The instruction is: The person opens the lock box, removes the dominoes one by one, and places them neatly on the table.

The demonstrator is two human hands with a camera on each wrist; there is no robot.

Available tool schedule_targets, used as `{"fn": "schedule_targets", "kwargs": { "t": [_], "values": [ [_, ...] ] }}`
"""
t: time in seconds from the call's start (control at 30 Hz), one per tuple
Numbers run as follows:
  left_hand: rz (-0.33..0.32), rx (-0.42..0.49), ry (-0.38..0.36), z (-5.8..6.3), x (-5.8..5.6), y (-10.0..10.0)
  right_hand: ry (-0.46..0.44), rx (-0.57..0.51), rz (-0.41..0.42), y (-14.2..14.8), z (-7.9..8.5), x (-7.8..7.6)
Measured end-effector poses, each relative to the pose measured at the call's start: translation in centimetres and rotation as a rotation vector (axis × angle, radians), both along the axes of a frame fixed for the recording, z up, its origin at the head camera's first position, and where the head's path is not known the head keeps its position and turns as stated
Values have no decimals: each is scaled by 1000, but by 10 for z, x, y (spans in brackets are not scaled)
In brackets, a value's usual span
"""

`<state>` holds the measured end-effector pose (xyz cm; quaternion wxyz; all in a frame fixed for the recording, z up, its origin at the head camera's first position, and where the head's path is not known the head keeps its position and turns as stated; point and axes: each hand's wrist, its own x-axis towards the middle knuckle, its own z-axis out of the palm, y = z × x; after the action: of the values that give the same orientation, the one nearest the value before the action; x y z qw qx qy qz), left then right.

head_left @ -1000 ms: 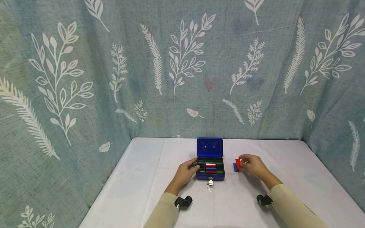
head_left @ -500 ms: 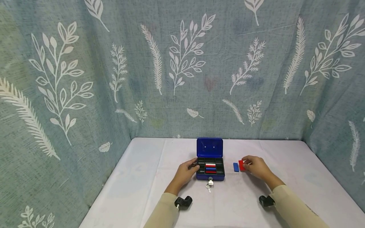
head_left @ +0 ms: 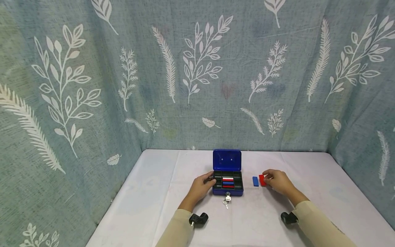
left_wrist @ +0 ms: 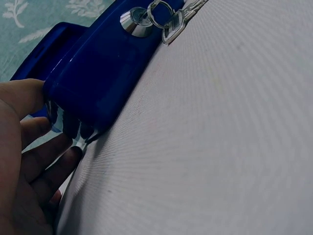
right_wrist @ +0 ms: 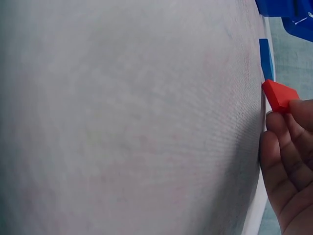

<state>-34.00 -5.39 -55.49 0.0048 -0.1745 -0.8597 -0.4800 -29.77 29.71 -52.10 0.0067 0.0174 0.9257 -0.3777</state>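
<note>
My right hand [head_left: 277, 181] pinches a flat red block [head_left: 262, 180] between thumb and fingers, just right of a flat blue block [head_left: 255, 181] lying on the table. In the right wrist view the red block [right_wrist: 279, 95] is tilted, its near end close to the blue block [right_wrist: 265, 58]. At the middle stands a blue cash box [head_left: 227, 192] with its lid [head_left: 227, 160] raised. Red, blue and white pieces [head_left: 228, 182] lie in its black tray [head_left: 218, 174]. My left hand [head_left: 200, 188] rests against the box's left side, thumb at the rim, fingers [left_wrist: 46, 156] loosely extended along the wall.
Keys [head_left: 225, 203] hang on a ring from the lock [head_left: 228, 195] at the box's front. A white cloth covers the table [head_left: 148, 192]. Behind and at the sides hangs a grey-green leaf-patterned curtain [head_left: 228, 120]. Each wrist wears a black camera [head_left: 199, 219].
My right hand has drawn the red block to the right and lowered it, off its overlap with the blue block, which now shows fully. The left hand and box have stayed put.
</note>
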Motion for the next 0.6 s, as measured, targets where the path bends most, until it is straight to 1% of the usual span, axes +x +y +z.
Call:
{"fn": "schedule_targets", "kwargs": {
  "t": [0.27, 0.43, 0.6],
  "values": [
    [-1, 3, -6, 0, 0, 0, -30, 4, -21, 0, 0, -2],
    [0, 6, -2, -1, 0, 1, -45, 26, -32, 0, 0, -4],
    [3, 0, 1, -1, -1, 0, -49, 50, -27, 0, -1, -5]
  ]
}}
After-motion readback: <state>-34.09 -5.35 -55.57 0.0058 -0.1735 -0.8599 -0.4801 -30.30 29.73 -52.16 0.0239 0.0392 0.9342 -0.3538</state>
